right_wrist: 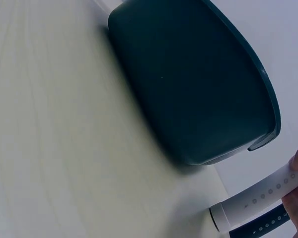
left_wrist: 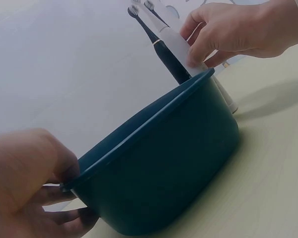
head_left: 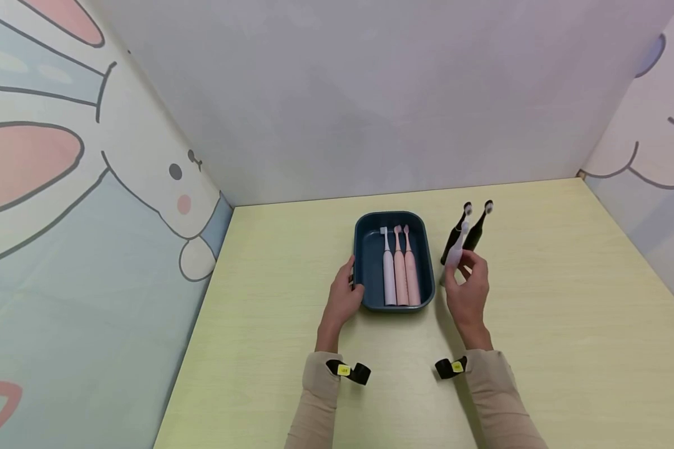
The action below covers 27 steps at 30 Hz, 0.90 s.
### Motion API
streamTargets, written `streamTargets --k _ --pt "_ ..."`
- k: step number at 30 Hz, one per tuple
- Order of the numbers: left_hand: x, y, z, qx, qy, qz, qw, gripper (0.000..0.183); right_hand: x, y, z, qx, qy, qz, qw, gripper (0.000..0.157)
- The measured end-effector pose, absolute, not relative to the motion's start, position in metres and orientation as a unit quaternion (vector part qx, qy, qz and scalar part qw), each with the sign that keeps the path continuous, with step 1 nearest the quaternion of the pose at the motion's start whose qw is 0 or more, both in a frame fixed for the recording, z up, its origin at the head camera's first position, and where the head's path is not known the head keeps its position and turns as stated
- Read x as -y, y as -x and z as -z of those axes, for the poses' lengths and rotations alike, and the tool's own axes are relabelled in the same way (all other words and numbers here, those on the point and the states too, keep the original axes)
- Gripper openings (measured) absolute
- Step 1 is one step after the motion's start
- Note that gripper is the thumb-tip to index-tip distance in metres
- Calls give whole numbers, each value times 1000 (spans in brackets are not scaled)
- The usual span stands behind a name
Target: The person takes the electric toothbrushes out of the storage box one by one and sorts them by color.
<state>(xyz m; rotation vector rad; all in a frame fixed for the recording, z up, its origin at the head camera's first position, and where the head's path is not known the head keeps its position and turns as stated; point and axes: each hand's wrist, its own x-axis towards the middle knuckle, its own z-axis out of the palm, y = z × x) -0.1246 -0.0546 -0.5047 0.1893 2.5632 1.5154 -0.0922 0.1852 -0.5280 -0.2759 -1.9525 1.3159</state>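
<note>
My left hand (head_left: 344,300) grips the left side of a dark teal bin (head_left: 369,268), thumb over its rim. Inside the bin lie a pale lavender electric toothbrush (head_left: 389,277) and two pink ones, one in the middle (head_left: 400,274) and one at the right (head_left: 412,277), side by side, heads toward the far end. Right of the bin, my right hand (head_left: 469,298) pinches a whitish electric toothbrush (right_wrist: 260,196) by its handle, head up; whether its base touches the table I cannot tell. Just behind it stand two black electric toothbrushes, one left (head_left: 452,244) and one right (head_left: 474,236).
The bin rests on a pale wooden table (head_left: 281,268). A grey-white wall (head_left: 371,112) rises behind the table's far edge. Printed cartoon panels stand at the left (head_left: 90,280) and right (head_left: 640,137). Each wrist wears a black strap with a camera.
</note>
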Motion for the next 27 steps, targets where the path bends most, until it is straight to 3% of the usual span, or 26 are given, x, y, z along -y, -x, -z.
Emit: streamTargets --k 27 --pt "54 122 504 -858 -59 -503 80 68 -187 86 532 774 82 -501 377 35"
